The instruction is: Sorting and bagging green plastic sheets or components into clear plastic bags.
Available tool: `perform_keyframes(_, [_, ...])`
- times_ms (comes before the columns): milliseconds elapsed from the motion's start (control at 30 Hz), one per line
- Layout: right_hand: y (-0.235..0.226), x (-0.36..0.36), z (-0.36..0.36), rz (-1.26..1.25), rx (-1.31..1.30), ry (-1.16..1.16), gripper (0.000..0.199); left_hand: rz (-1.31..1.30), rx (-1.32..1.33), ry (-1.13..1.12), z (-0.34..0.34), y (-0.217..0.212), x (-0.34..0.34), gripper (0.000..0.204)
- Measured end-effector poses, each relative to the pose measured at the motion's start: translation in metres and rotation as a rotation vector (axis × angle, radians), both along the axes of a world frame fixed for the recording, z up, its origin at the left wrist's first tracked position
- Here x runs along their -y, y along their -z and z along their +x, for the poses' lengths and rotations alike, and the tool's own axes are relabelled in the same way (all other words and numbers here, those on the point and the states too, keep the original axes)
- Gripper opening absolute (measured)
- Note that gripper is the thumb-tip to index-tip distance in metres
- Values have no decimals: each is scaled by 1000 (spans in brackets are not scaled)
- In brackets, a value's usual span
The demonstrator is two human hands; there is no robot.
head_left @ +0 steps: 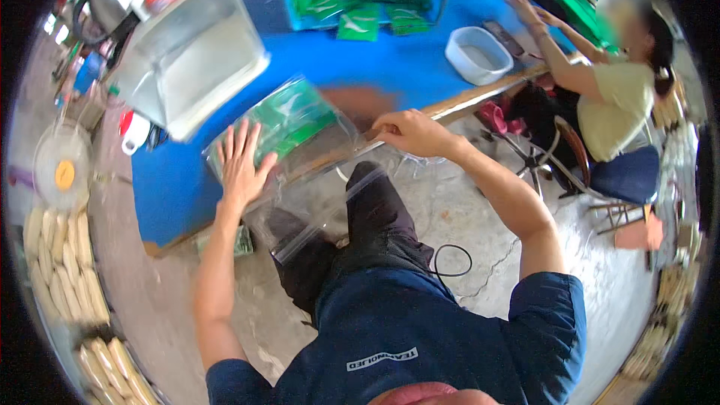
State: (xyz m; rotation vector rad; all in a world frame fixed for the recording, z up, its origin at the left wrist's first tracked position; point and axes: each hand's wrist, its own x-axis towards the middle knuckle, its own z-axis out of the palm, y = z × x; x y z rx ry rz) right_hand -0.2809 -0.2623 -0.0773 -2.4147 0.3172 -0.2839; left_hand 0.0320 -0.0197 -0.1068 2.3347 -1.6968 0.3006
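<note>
A transparent plastic bag (304,154) with green packets (296,112) inside lies on the blue tabletop at its near edge. Its loose end, with a zip strip (330,214), hangs over my lap. My left hand (241,161) rests flat on the left part of the bag, fingers spread. At the bag's right side my right hand (416,133) has its fingers pinched together on the plastic; the exact grip is partly hidden by the fingers.
A grey-white bin (251,67) stands left on the blue table (165,202). Behind is a blue crate (283,0) of green packets. A white tub (480,75) sits right, near a seated co-worker (615,97). Long pale bundles (64,262) are stacked far left.
</note>
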Motion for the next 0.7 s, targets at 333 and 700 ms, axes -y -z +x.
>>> perform_keyframes(333, [41, 159, -74, -430, 193, 825, 45, 79, -61, -68, 4, 5, -8, 75])
perform_keyframes(700, [55, 128, -32, -396, 341, 816, 51, 98, 65, -50, 19, -68, 10, 77])
